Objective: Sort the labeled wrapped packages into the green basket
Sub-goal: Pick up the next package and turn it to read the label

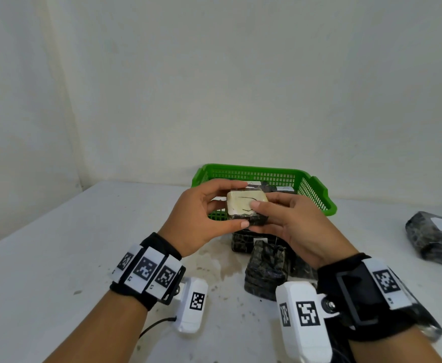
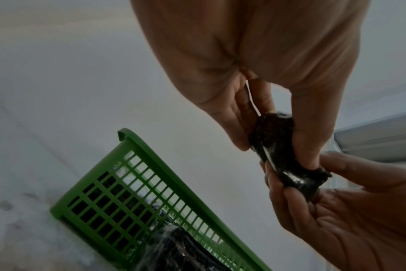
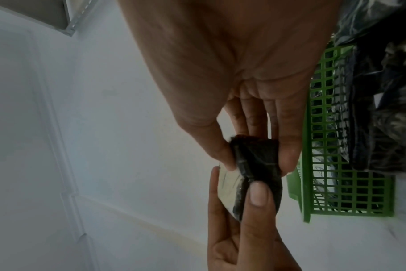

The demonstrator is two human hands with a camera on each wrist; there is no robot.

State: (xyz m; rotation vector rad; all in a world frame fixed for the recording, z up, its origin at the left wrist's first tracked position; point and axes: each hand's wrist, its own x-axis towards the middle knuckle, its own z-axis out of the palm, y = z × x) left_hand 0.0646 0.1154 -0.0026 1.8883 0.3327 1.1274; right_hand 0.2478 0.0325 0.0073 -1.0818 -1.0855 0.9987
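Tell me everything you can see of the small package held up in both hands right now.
The package is a small, flat block wrapped in dark, glossy film, with a pale label covering its upper face and a thin dark line drawn across it. It is held in the air in front of the green basket, label tilted toward the camera. The left hand pinches its left side, thumb at the lower edge; the right hand grips its right side, thumb on the label.

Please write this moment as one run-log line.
left hand: holds small package | right hand: holds same package | position: raised before green basket | basket: packages inside | table: more packages
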